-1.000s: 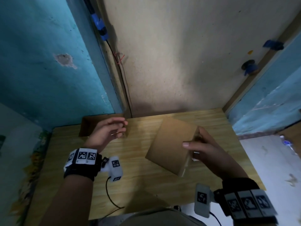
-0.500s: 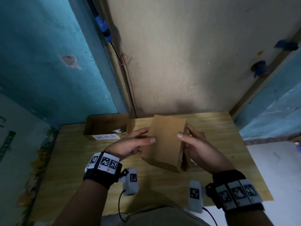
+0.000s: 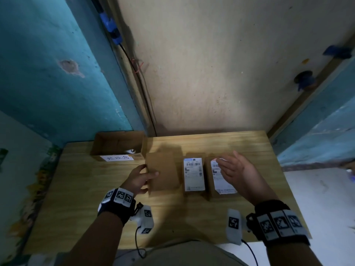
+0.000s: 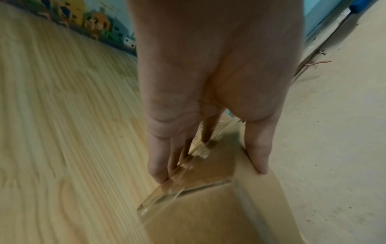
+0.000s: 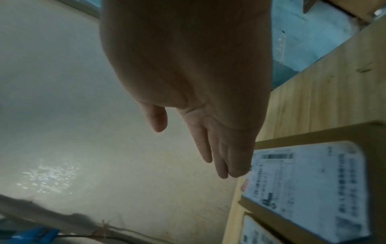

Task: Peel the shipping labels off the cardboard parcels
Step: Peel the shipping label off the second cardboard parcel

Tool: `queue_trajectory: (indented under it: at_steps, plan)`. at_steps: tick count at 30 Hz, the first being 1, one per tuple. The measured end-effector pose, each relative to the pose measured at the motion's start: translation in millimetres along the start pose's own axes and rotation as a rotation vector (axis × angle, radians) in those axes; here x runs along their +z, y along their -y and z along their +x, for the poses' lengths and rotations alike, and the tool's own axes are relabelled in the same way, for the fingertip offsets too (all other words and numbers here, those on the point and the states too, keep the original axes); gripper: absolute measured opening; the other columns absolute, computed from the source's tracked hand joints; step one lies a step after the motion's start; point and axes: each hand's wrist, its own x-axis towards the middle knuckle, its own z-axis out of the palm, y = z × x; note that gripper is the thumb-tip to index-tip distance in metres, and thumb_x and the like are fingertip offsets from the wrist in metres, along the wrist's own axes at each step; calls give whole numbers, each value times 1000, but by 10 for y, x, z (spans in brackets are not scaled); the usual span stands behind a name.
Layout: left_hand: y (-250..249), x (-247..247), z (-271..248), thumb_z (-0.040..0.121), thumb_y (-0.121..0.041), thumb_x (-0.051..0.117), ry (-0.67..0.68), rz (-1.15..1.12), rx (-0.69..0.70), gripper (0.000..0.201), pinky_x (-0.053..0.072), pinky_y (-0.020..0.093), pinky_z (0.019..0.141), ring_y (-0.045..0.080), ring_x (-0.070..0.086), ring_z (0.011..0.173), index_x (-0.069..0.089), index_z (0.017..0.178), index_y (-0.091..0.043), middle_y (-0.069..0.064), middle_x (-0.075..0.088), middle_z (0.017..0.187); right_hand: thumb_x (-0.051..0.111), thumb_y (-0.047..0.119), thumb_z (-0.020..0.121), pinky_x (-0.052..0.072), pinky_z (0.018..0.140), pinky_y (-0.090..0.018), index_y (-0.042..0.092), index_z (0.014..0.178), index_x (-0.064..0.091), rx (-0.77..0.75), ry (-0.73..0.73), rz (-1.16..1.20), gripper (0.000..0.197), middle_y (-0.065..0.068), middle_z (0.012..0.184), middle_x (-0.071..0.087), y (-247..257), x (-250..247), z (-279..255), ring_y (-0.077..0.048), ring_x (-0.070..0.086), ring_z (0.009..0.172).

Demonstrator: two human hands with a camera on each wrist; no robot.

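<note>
L hand (image 3: 141, 179) grips plain cardboard box (image 3: 163, 170) | R hand (image 3: 235, 169) spread flat over labelled box (image 3: 219, 181) | woodgrain table (image 3: 80, 185)

A plain home corner; chipped teal walls (image 3: 48, 64), an exposed cable (image 3: 138, 79), a small wooden table (image 3: 86, 189).

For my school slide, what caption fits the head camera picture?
Left hand holds a plain parcel beside two labelled parcels while the right hand hovers.

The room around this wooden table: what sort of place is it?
Probably a plain room at home, used for sorting parcels. Small cardboard parcels with white shipping labels lie on the light wooden table, against worn beige plaster wall and peeling blue paint.
</note>
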Motion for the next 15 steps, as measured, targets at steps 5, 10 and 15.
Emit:
queue_trajectory:
  at_steps: [5, 10, 15]
  plan:
    - [49, 53, 90, 89, 5, 61, -107, 25, 55, 43, 47, 38, 81, 31, 57, 105, 50, 128, -9, 14, 60, 120, 45, 30, 111, 45, 107, -32, 13, 117, 69, -86, -58, -202, 30, 2, 113, 73, -110, -170, -38, -11, 65, 107]
    - [24, 155, 114, 77, 0, 62, -293, 407, 243, 88, 43, 54, 106, 39, 44, 131, 22, 153, -18, 18, 43, 143, 48, 25, 109, 57, 85, -34, 13, 116, 72, -254, -92, -508, 28, -9, 113, 75, -138, -288, 14, -19, 71, 103]
    - [22, 621, 46, 97, -34, 51, -401, 950, 524, 75, 3, 44, 122, 24, -11, 152, 10, 157, -14, 7, -9, 166, 61, 37, 100, 35, 122, -48, 22, 161, 28, -326, -120, -1195, 71, -10, 165, 21, -516, -262, 252, -30, 25, 153]
